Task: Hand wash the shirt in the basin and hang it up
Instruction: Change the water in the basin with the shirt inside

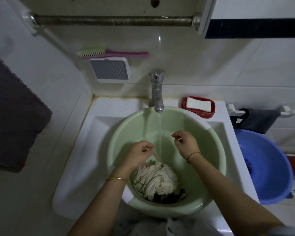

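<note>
the wet shirt (156, 179), cream with dark streaks and a dark part at its near edge, lies bunched in a heap on the bottom of the pale green basin (126, 126), on the near side, below and behind both sets of fingers. neither hand touches it.

the left hand (140, 153) hovers above the heap's far edge, its fingers loosely curled and holding nothing, the fingertips just left of the thin water stream (159, 133). a gold bangle (117, 179) sits on that forearm, nearer than the fingers. the right hand (186, 142) hangs on the other side of the stream, slightly farther in, its fingers also loosely curled and empty, the fingertips pointing left toward the water. a thin dark bracelet (193, 154) circles that wrist. the stream falls between the two hands and lands in shallow water at the basin's bottom, just beyond the shirt.

the basin sits in a white sink (78, 150). beyond the fingers the chrome tap (157, 89) stands at the sink's back edge, its spout over the basin rim. right of the tap, a white soap bar (198, 104) rests in a red soap dish (209, 113). far right of the right fingers, a blue basin (276, 167) sits beside the sink. on the wall past the tap hang a white drain-style soap holder (110, 69) and a green and pink scrub brush (109, 52). a rusty metal bar (112, 20) runs across above. a dark towel (14, 116) hangs far left of the left fingers.
</note>
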Tool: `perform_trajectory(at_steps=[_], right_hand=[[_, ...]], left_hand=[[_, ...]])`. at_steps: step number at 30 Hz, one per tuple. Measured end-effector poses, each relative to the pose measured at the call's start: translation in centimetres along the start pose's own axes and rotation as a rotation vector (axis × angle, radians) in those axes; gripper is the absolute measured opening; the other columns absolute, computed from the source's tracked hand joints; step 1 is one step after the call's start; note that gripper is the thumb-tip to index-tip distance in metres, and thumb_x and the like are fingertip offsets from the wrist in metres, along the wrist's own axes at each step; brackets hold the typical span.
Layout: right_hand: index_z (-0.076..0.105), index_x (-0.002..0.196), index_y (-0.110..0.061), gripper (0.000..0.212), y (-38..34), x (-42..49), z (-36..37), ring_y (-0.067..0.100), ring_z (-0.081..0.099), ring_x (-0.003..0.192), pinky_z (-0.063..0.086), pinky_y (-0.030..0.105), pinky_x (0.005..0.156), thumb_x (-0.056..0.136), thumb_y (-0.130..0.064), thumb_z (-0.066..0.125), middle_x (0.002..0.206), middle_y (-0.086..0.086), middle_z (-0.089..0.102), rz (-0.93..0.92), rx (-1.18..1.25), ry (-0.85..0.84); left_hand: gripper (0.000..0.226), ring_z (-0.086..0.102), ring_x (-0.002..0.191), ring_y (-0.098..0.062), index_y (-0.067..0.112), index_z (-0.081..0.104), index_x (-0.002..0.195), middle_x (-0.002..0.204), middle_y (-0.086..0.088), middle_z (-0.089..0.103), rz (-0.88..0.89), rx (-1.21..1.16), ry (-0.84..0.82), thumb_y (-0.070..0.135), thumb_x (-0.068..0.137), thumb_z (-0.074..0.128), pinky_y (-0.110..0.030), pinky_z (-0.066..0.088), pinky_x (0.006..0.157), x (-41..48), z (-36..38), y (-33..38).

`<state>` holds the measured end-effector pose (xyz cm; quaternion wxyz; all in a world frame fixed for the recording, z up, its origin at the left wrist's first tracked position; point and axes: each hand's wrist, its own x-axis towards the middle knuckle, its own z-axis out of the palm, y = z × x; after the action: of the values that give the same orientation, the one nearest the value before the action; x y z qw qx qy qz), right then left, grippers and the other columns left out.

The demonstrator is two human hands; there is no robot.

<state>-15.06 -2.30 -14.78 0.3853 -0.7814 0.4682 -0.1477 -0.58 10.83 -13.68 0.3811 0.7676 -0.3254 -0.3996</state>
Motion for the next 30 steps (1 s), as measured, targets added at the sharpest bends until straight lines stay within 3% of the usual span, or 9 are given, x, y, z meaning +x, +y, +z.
perform_trajectory(at_steps=[2, 5, 14, 22, 26, 30], right_hand=[[0.066, 0.105, -0.009, 0.023, 0.4, 0.0, 0.1, 0.02, 0.059, 0.093, 0.043, 0.022, 0.082, 0.089, -0.003, 0.051, 0.11, 0.008, 0.061, 0.024, -0.021, -0.012], [0.066, 0.106, -0.009, 0.023, 0.9, 0.2, 0.2, 0.021, 0.058, 0.097, 0.043, 0.024, 0.083, 0.089, -0.005, 0.051, 0.111, 0.008, 0.062, 0.071, -0.035, -0.042], [0.065, 0.106, -0.008, 0.024, 1.1, -0.5, 1.8, 0.025, 0.058, 0.099, 0.044, 0.024, 0.079, 0.089, -0.006, 0.049, 0.111, 0.011, 0.062, 0.119, -0.056, -0.147], [0.065, 0.107, -0.008, 0.025, 1.3, -0.6, 1.7, 0.025, 0.058, 0.098, 0.044, 0.024, 0.078, 0.088, -0.005, 0.049, 0.111, 0.011, 0.061, 0.12, -0.065, -0.147], [0.066, 0.105, -0.009, 0.025, 1.3, -0.6, 1.7, 0.024, 0.058, 0.098, 0.043, 0.023, 0.079, 0.087, -0.005, 0.049, 0.11, 0.011, 0.062, 0.122, -0.057, -0.134], [0.065, 0.106, -0.008, 0.025, 1.3, -0.6, 1.6, 0.024, 0.057, 0.098, 0.043, 0.023, 0.079, 0.087, -0.005, 0.049, 0.109, 0.01, 0.062, 0.119, -0.055, -0.14]], left_hand=[[0.023, 0.057, 0.087, -0.015, 0.004, 0.066, 0.106, 0.099, -0.005, 0.064, 0.007, 0.056, 0.17, -0.003, 0.087, 0.056, -0.004, 0.041, 0.065, 0.4, -0.3, -0.5], [0.026, 0.057, 0.086, -0.015, 0.006, 0.067, 0.106, 0.104, -0.008, 0.066, -0.008, 0.109, 0.245, -0.003, 0.085, 0.054, -0.017, 0.041, 0.074, 1.0, -0.5, -1.3], [0.024, 0.061, 0.09, -0.011, 0.022, 0.069, 0.096, 0.099, 0.003, 0.066, -0.042, 0.168, 0.176, 0.006, 0.083, 0.057, -0.021, 0.046, 0.085, 0.8, 0.0, -2.8], [0.022, 0.063, 0.09, -0.013, 0.024, 0.067, 0.092, 0.097, 0.002, 0.066, -0.071, 0.113, 0.181, 0.007, 0.083, 0.057, -0.027, 0.05, 0.087, 0.9, -0.1, -3.0], [0.028, 0.064, 0.089, -0.014, 0.036, 0.063, 0.081, 0.093, 0.006, 0.066, -0.076, 0.107, 0.183, 0.008, 0.082, 0.057, -0.031, 0.052, 0.087, 1.0, -0.2, -3.4], [0.025, 0.065, 0.09, -0.018, 0.029, 0.065, 0.085, 0.091, 0.005, 0.065, -0.084, 0.092, 0.173, 0.006, 0.082, 0.056, -0.031, 0.052, 0.086, 1.1, -0.1, -3.5]])
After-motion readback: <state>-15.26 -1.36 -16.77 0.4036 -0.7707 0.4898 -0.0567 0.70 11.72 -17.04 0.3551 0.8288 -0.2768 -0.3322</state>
